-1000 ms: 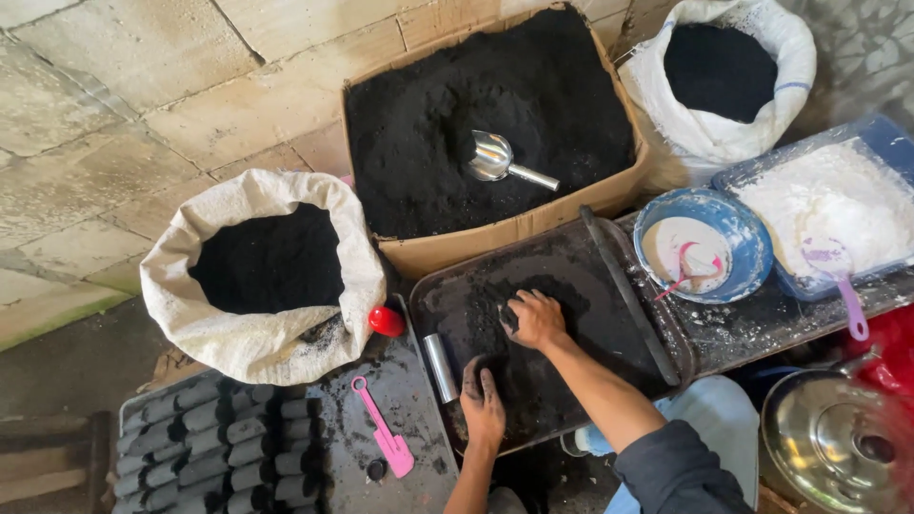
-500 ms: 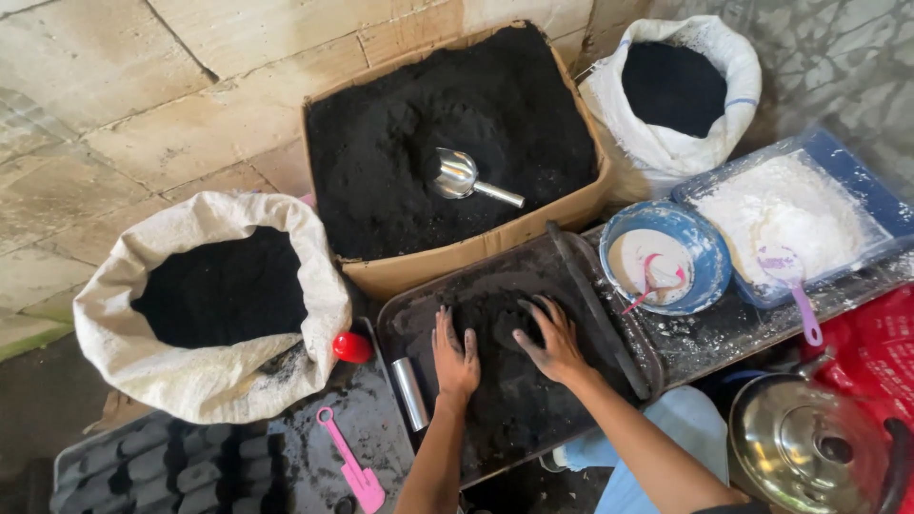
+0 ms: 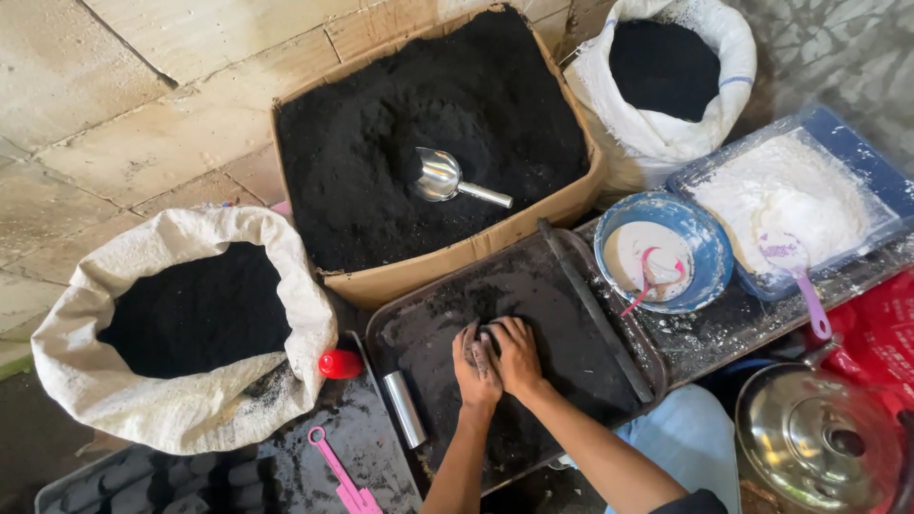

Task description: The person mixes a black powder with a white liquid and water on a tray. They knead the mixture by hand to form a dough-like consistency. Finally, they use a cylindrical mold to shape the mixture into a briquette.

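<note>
Two hands press together on a black tray point(image 3: 609, 400) that sits low in the middle of the scene, its long axis slanting from lower left up toward the right. The left hand point(image 3: 473, 366) and the right hand point(image 3: 517, 354) touch side by side near the tray's centre, fingers curled down around a small heap of black powder point(image 3: 490, 335); they cup and squeeze it, though how firmly they close I cannot tell. Both forearms come up from the bottom edge, the right one angling in from the lower right, wrists bent so the backs of the hands face upward. Just left of the tray lies a short metal tube point(image 3: 405, 409), pointing roughly along the tray's edge, with a red cap point(image 3: 340, 364) beside it and a pink scoop point(image 3: 340, 476) lower down. Behind the tray stands a cardboard box point(image 3: 447, 271) full of black powder, with a metal scoop point(image 3: 447, 179) resting in it, handle pointing right. White sacks point(image 3: 190, 419) of the same dark powder flank the box. To the right sit a blue bowl point(image 3: 709, 257) and a blue tub point(image 3: 866, 171) of white powder.
</note>
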